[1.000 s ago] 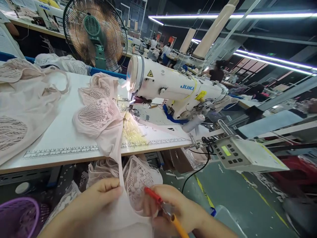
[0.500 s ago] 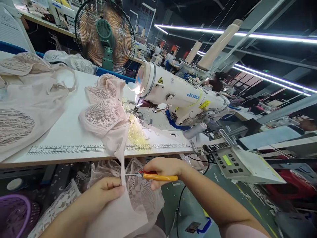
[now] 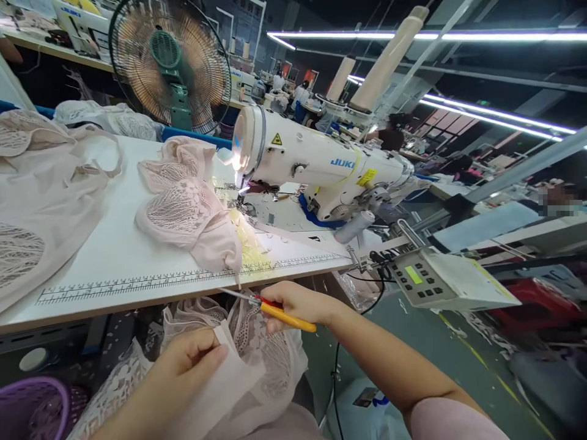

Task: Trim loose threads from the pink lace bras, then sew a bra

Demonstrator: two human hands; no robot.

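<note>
My left hand point(image 3: 195, 360) pinches the strap end of a pale pink lace bra point(image 3: 270, 360) below the table edge. My right hand point(image 3: 296, 305) grips scissors point(image 3: 288, 318) with orange and red handles, their blades pointing left above the bra. Another pale pink lace bra point(image 3: 178, 211) lies on the white sewing table point(image 3: 114, 256), its fabric bunched near the front edge beside the printed ruler. A short strip hangs from it over the edge, near the blades. The strap in my left hand is apart from that bra.
A white JUKI sewing machine point(image 3: 316, 162) stands on the table, its lamp lit. More pink bras point(image 3: 59, 183) lie at left. Behind are a fan point(image 3: 169, 61) and people at machines. A control box point(image 3: 440, 278) hangs at right; a purple basket point(image 3: 36, 391) is at lower left.
The strap between my left hand and the bra on the table has been cut through. The table bra's end has sprung back onto the table; the scissors have tilted and shifted slightly left.
</note>
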